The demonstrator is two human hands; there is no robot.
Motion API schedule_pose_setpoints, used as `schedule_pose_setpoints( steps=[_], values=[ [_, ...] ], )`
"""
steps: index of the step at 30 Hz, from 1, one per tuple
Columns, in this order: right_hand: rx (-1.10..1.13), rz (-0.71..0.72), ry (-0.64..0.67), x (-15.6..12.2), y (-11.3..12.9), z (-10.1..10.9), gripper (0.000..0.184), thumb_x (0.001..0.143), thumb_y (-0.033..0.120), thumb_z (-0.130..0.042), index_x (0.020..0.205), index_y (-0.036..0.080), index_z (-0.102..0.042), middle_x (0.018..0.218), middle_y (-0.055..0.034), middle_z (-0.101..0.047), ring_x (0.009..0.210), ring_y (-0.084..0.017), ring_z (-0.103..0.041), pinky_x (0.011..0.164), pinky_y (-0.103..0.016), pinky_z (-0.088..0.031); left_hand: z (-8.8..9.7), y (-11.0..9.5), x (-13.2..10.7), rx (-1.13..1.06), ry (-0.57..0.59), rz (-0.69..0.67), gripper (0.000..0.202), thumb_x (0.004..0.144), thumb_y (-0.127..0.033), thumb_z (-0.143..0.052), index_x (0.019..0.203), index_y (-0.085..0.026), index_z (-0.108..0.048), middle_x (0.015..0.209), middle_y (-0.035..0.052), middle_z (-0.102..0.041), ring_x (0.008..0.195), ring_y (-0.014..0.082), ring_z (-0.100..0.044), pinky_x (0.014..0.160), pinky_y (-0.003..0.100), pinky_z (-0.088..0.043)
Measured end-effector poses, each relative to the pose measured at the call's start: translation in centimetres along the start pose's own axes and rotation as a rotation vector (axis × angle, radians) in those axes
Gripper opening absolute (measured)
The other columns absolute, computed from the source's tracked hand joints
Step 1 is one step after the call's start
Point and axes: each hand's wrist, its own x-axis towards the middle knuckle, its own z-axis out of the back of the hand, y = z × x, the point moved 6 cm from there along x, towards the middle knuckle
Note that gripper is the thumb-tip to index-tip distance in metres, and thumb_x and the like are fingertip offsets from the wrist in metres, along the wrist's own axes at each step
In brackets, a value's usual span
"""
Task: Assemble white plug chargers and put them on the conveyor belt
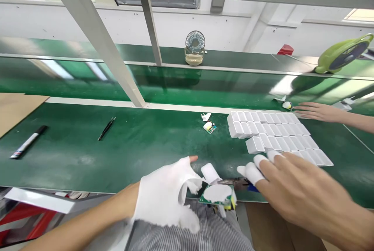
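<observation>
Near zone: the circuit bd [217, 194], white patch uppermost, was over the striped garment [210, 227], at the near edge of the green bench [163, 146]. It lay immediately R of the L hand [172, 194], long axis approx. L–R, btwn the two hands; L hand was clearly the nearer.

L hand, in a ragged white glove [157, 200], was part-open, w/ a gap btwn thumb side and fingers. Its glove edge met the bd's L corner in view; whether the fingers pinched the bd cannot be told. R hand [300, 192], w/ white finger cots [253, 173], was curled round the blue handle [253, 188] of a pliers-type tool [235, 183]; grip partly hidden behind the fingers. Tool nose pointed L, at the bd's far edge; actual contact unconfirmed. A white housing [210, 173] lay tilted just beyond the bd.

Mid-bench: rows of white boxes [258, 144] to R, beyond R hand; a second bd [209, 127] w/ white plug piece [206, 116] to their L. Far L: marker [28, 142], black tweezers [106, 128].

Far side: co-worker's hand [320, 111], fingers extended, nr another bd [287, 105]. Beige fan [194, 46] upright on the rear surface; green fan [340, 56] at far R, tilted.
</observation>
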Motion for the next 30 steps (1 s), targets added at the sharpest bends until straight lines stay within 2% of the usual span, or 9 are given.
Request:
schedule_pose_setpoints(
  steps=[2, 4, 9, 14, 17, 21, 23, 26, 30],
  values=[
    [-0.028, 0.035, 0.004, 0.6, 1.1, -1.6, 0.017, 0.08, 0.006, -0.048, 0.071, 0.021, -0.05, 0.073, -0.0062, -0.058, 0.059, -0.02, -0.041, 0.06, -0.035, -0.02, 0.2, 1.1, 1.3, 0.009, 0.011, -0.128, 0.048, 0.06, -0.047, -0.081, 0.1, -0.024, -0.068, 0.091, -0.0024, -0.068, 0.089, 0.0232, -0.066, 0.118, 0.045, -0.028],
    [-0.046, 0.05, -0.002, 0.8, 1.6, -3.2, 0.018, 0.077, 0.004, -0.051, 0.069, 0.02, -0.047, 0.072, -0.0063, -0.057, 0.059, -0.02, -0.043, 0.061, -0.034, -0.021, 0.7, 3.0, 2.2, 0.024, -0.027, -0.145, 0.054, 0.056, -0.048, -0.084, 0.099, -0.021, -0.067, 0.092, -0.0006, -0.067, 0.089, 0.0245, -0.066, 0.12, 0.049, -0.022],
    [-0.042, -0.045, 0.094, 0.3, 0.5, -6.2, 0.018, 0.072, 0.003, -0.055, 0.071, 0.019, -0.047, 0.071, -0.0056, -0.058, 0.059, -0.019, -0.048, 0.06, -0.033, -0.022, 2.1, 8.2, 2.7, -0.034, -0.158, 0.03, 0.075, 0.048, -0.045, -0.089, 0.113, -0.018, -0.061, 0.107, 0.0062, -0.065, 0.106, 0.0297, -0.062, 0.117, 0.05, -0.027],
    [0.005, -0.149, 0.326, -0.6, -0.8, -9.3, 0.014, 0.076, 0.003, -0.057, 0.077, 0.017, -0.053, 0.077, -0.0065, -0.061, 0.062, -0.019, -0.056, 0.056, -0.03, -0.025, 3.4, 11.0, 2.3, -0.157, -0.195, -0.014, 0.086, 0.056, -0.051, -0.087, 0.129, -0.02, -0.054, 0.135, 0.0147, -0.052, 0.122, 0.033, -0.054, 0.112, 0.051, -0.033],
    [0.057, -0.206, 0.466, -0.8, -1.0, -11.4, 0.011, 0.08, 0.005, -0.056, 0.082, 0.017, -0.056, 0.076, -0.0054, -0.06, 0.063, -0.021, -0.06, 0.054, -0.029, -0.028, 5.1, 11.1, 1.9, -0.223, -0.319, -0.124, 0.078, 0.071, -0.061, -0.075, 0.133, -0.021, -0.052, 0.153, 0.0195, -0.035, 0.139, 0.0372, -0.036, 0.114, 0.054, -0.025],
    [0.134, -0.277, 0.608, -0.8, -0.8, -13.9, 0.016, 0.083, 0.01, -0.057, 0.097, 0.015, -0.061, 0.083, -0.0072, -0.064, 0.07, -0.026, -0.066, 0.053, -0.03, -0.032, 7.1, 10.3, 1.3, -0.506, -0.473, -0.223, 0.054, 0.083, -0.063, -0.062, 0.119, -0.022, -0.064, 0.16, 0.0109, -0.025, 0.148, 0.0357, -0.018, 0.118, 0.051, -0.013],
    [0.162, -0.3, 0.627, -0.9, -0.6, -14.7, 0.02, 0.083, 0.01, -0.056, 0.102, 0.015, -0.062, 0.087, -0.0085, -0.066, 0.075, -0.027, -0.067, 0.054, -0.03, -0.033, 7.5, 9.8, 1.1, -0.653, -0.5, -0.239, 0.066, 0.08, -0.076, -0.053, 0.118, -0.023, -0.064, 0.159, 0.0098, -0.028, 0.148, 0.0376, -0.017, 0.117, 0.054, -0.013],
    [0.196, -0.312, 0.601, -1.0, -0.4, -15.4, 0.022, 0.085, 0.009, -0.053, 0.104, 0.014, -0.064, 0.091, -0.0108, -0.066, 0.08, -0.027, -0.068, 0.059, -0.031, -0.036, 7.4, 9.1, 1.2, -0.89, -0.42, -0.265, 0.102, 0.065, -0.098, -0.033, 0.133, -0.024, -0.054, 0.155, 0.0146, -0.035, 0.147, 0.0398, -0.017, 0.115, 0.061, -0.012],
    [0.201, -0.285, 0.594, -1.5, -0.5, -16.1, 0.026, 0.083, 0.006, -0.052, 0.104, 0.012, -0.066, 0.093, -0.0137, -0.068, 0.085, -0.03, -0.067, 0.072, -0.038, -0.04, 7.2, 8.6, 1.0, -1.21, -0.328, -0.288, 0.114, 0.06, -0.1, -0.029, 0.143, -0.024, -0.042, 0.156, 0.0171, -0.032, 0.149, 0.0382, -0.011, 0.115, 0.061, -0.004]
  ],
)
